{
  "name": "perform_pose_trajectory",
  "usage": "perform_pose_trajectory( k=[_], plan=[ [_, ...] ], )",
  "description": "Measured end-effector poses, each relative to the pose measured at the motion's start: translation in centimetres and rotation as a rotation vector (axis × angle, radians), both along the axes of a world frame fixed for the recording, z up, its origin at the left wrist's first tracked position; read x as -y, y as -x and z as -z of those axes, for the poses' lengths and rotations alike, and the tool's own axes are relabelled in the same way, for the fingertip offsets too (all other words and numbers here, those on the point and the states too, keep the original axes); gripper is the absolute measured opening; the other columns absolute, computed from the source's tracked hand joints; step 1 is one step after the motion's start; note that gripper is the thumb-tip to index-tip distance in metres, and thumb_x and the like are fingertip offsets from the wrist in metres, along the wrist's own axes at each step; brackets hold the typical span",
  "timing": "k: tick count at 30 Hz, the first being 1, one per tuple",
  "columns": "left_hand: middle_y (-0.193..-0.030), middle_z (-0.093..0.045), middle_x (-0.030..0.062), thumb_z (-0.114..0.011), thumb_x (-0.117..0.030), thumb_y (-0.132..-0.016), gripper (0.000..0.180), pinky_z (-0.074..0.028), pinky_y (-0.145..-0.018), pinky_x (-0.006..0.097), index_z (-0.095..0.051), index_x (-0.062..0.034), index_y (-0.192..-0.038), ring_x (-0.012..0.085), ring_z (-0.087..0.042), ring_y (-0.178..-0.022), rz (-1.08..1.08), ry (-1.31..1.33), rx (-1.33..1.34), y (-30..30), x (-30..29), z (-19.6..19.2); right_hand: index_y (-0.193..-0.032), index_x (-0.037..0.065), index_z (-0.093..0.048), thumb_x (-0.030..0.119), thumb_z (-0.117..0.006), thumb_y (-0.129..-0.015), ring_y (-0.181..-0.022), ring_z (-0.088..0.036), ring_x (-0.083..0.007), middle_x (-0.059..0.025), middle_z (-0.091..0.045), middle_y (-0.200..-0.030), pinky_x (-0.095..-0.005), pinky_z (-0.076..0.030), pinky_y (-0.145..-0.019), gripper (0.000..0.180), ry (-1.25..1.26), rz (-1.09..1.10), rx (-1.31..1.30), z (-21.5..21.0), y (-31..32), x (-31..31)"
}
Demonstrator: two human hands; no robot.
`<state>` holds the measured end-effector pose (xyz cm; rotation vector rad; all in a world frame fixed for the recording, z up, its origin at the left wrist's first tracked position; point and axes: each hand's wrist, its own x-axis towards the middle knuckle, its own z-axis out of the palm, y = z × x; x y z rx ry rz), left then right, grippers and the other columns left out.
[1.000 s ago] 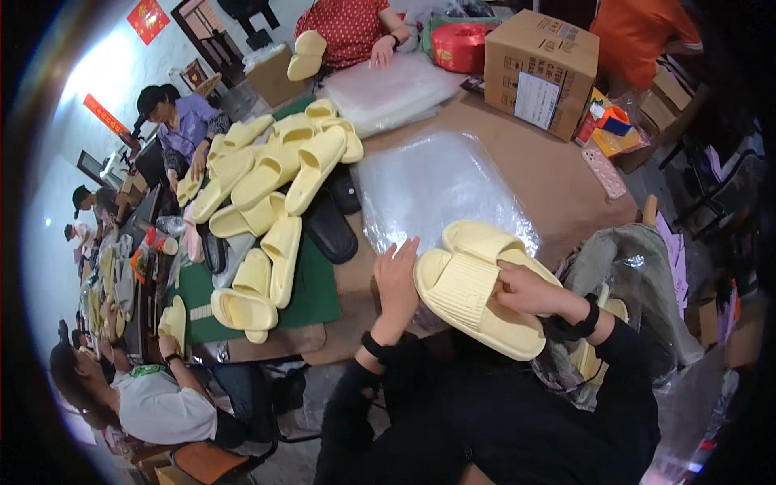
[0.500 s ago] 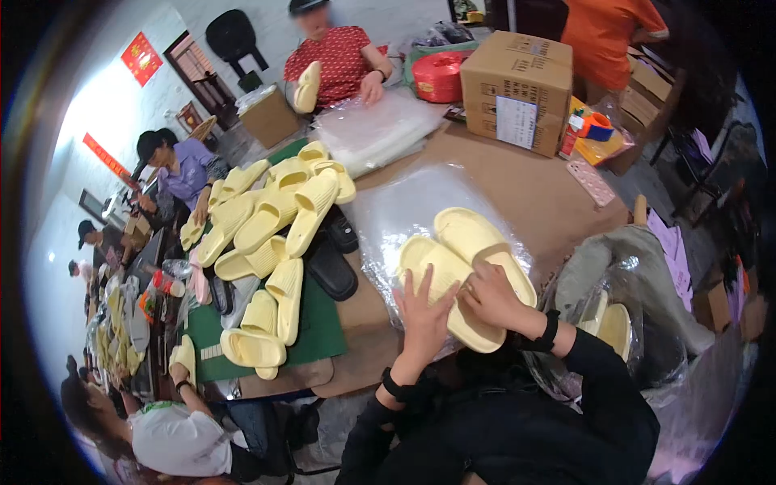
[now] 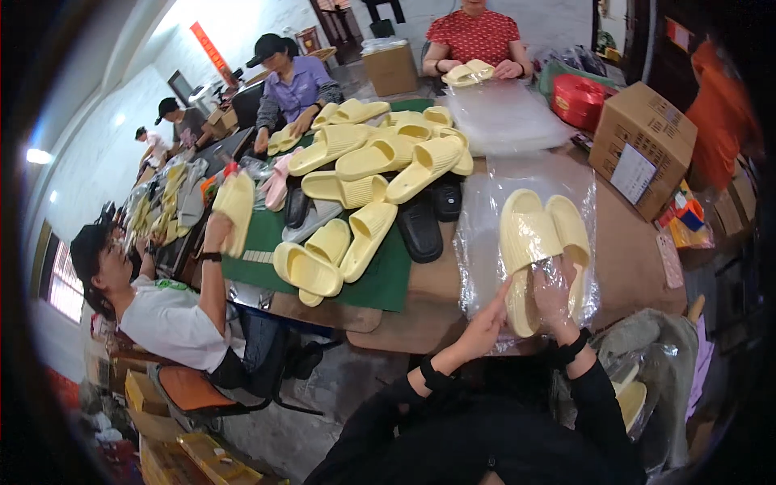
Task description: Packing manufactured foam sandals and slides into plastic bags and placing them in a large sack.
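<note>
A pair of pale yellow slippers (image 3: 529, 234) lies side by side on clear plastic bags (image 3: 485, 218) at the table's near right, toes pointing away. Shiny clear film covers the pair. My right hand (image 3: 554, 295) reaches under the film and grips the slippers between their inner sides; its fingertips are partly hidden. At the left slipper's heel, my left hand (image 3: 483, 322) pinches the edge of the plastic bag, fingers against the slipper's side. More yellow slippers (image 3: 384, 158) are heaped to the left on a green mat (image 3: 380, 291), with black ones (image 3: 420, 230) beside them.
A cardboard box (image 3: 647, 145) and red twine roll (image 3: 578, 97) stand at the far right. Flat clear bags (image 3: 509, 121) are stacked at the back. Co-workers handle slippers across the table and at left. A sack with bagged slippers (image 3: 630, 400) sits at my right.
My view has swung left. The slippers now point straight away and lie under film. My right hand has gone in between them; my left moved to the left heel.
</note>
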<state>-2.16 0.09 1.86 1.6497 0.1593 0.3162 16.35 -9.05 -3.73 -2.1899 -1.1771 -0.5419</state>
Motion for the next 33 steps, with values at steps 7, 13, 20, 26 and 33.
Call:
perform_pose_trajectory(
  k=[7, 13, 20, 26, 33],
  plan=[
    [-0.149, -0.022, 0.0115, -0.039, 0.013, -0.084, 0.071, -0.024, -0.107, 0.029, -0.017, -0.0121, -0.146, 0.0221, -0.027, -0.134, 0.124, 0.066, -0.053, 0.8, 0.4, 1.1, -0.126, -0.009, -0.039, 0.020, -0.056, -0.083, -0.118, -0.036, -0.0483, -0.0355, -0.037, -0.128, -0.0521, -0.030, -0.097, 0.054, 0.137, 0.057, -0.161, -1.9, -2.3, -3.4],
    [-0.145, -0.029, 0.0112, -0.030, 0.015, -0.086, 0.065, -0.053, -0.082, 0.032, -0.021, -0.0114, -0.145, 0.0209, -0.062, -0.092, 0.109, 0.513, 0.009, 0.1, -0.9, 1.4, -0.127, -0.001, -0.044, 0.011, -0.055, -0.083, -0.121, -0.037, -0.0457, -0.0312, -0.037, -0.132, -0.0452, -0.033, -0.101, 0.047, 0.283, -0.293, -0.283, -6.4, 2.5, 0.5],
    [-0.123, -0.049, 0.0161, -0.032, 0.015, -0.083, 0.065, -0.053, -0.080, 0.031, -0.027, -0.0106, -0.143, 0.0198, -0.063, -0.088, 0.020, 0.599, -0.058, -0.7, -2.6, 2.0, -0.124, 0.004, -0.050, 0.011, -0.067, -0.075, -0.123, -0.040, -0.0397, -0.0239, -0.041, -0.133, -0.0429, -0.033, -0.101, 0.053, 0.265, -0.558, -0.871, -13.3, 4.9, 7.6],
    [-0.119, -0.052, 0.0176, -0.035, 0.012, -0.083, 0.065, -0.053, -0.081, 0.031, -0.026, -0.0102, -0.143, 0.0184, -0.063, -0.087, 0.052, 0.520, -0.023, -0.3, -1.9, -1.1, -0.141, 0.003, -0.023, 0.046, -0.082, -0.050, -0.136, -0.018, -0.0381, -0.0215, -0.021, -0.146, -0.0531, -0.014, -0.109, 0.117, 0.383, -0.313, -0.123, -14.1, 4.4, 5.1],
    [-0.123, -0.052, 0.0195, -0.041, 0.006, -0.089, 0.059, -0.052, -0.080, 0.030, -0.023, -0.0071, -0.143, 0.0192, -0.062, -0.092, 0.162, 0.642, 0.093, 0.1, -0.7, -3.0, -0.142, 0.007, -0.024, 0.029, -0.077, -0.060, -0.132, -0.024, -0.0406, -0.0216, -0.023, -0.145, -0.0530, -0.022, -0.105, 0.100, 0.427, -0.306, -0.082, -12.3, 5.7, 4.8]
  ],
)
